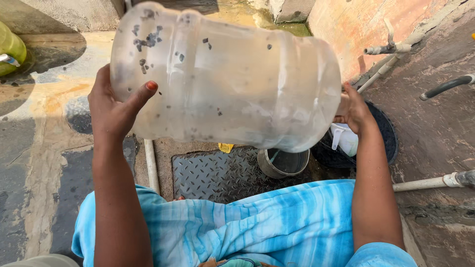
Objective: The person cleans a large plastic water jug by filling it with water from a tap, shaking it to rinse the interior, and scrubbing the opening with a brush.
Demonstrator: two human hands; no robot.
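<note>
Above our blue-draped lap [257, 222] we hold the cloudy plastic water jug [225, 74] sideways, long axis left-right: left hand [111, 106] clasps its base, right hand [354, 109] grips the neck, over a steel pot [283, 163].

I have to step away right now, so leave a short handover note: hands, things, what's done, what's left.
Left hand grips one end of the big clear jug; right hand holds the other end. The jug lies sideways in the air, dark specks on its wall. Below it: a steel pot on the metal plate, a white mug in a black basin. Done or left: can't tell.
</note>
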